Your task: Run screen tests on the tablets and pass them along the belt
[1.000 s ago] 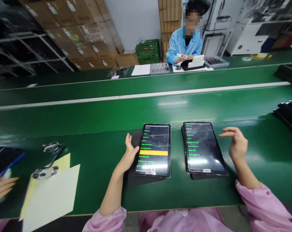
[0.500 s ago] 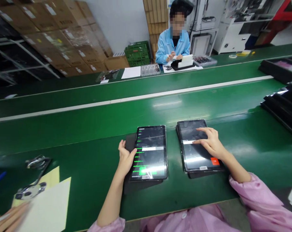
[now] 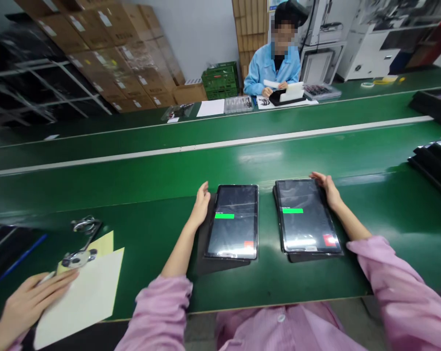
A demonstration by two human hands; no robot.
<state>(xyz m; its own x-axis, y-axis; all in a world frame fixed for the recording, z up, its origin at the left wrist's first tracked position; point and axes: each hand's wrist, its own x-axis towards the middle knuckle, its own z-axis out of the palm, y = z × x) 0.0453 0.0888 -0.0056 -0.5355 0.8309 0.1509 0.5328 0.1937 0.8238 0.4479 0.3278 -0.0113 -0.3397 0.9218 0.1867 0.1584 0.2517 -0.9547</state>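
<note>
Two tablets lie side by side with lit, mostly dark screens. The left tablet (image 3: 234, 234) rests on a dark flat cover (image 3: 220, 266) and shows a green bar and a red square. My left hand (image 3: 201, 207) is at its left edge, over the cover, fingers stretched out and holding nothing. On the right tablet (image 3: 304, 226) there is also a green bar and a red square; something dark lies under it. My right hand (image 3: 328, 190) is beside its upper right corner, fingers extended and open, thumb side partly hidden.
At left, another person's hand (image 3: 35, 300) rests on white paper (image 3: 85, 292) near a metal fixture (image 3: 79, 258). Dark stacked items (image 3: 435, 163) stand at the right. A co-worker in blue (image 3: 273, 68) sits across the green bench (image 3: 162, 175), behind a white strip (image 3: 191, 147).
My right hand has left the right tablet's screen for its upper right corner. My left thumb has come off the left tablet. The left screen's green text list has given way to a green bar.
</note>
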